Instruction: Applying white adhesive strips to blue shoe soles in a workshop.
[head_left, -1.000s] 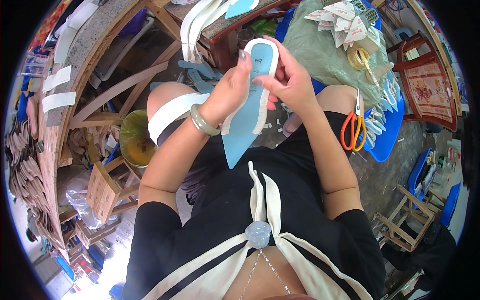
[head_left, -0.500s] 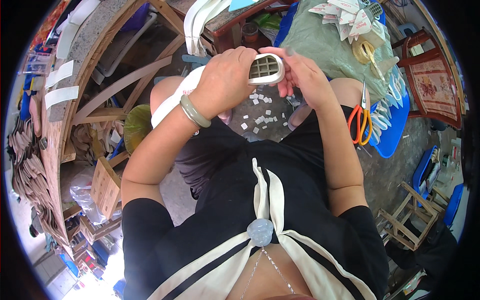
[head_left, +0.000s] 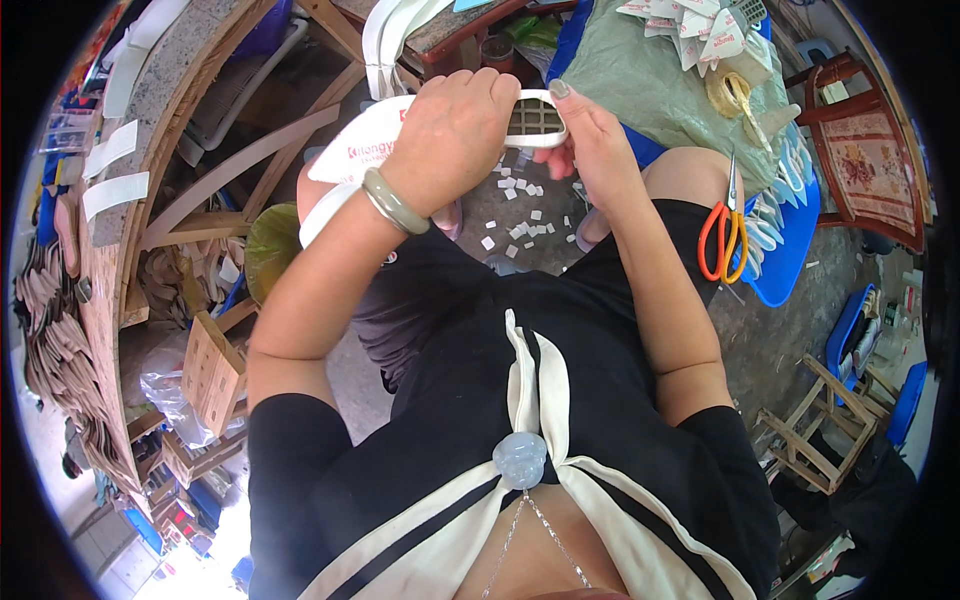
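Note:
A shoe sole [head_left: 537, 117] with a white rim and a hollow grey lattice heel is held up between my hands over my lap. My left hand [head_left: 455, 125], with a pale bangle at its wrist, is wrapped over the sole, its fingers closed on it. At the heel end my right hand [head_left: 592, 138] pinches the rim, thumb on top and fingers curled beneath. To the left of my left hand, a white piece with red print [head_left: 362, 148] sticks out, and a white strip [head_left: 328, 212] shows below it. Where these join the sole is hidden by my left hand.
Orange-handled scissors [head_left: 725, 245] lie by my right thigh, next to a blue tray [head_left: 795, 265] of pale pieces. White triangular pieces [head_left: 700, 30] and a tape roll [head_left: 727, 95] rest on a green-covered surface. Small white squares [head_left: 518, 185] are scattered on the floor.
Both hands have moved slightly up with the sole. It has turned, so the white face with red print now shows left of my left hand.

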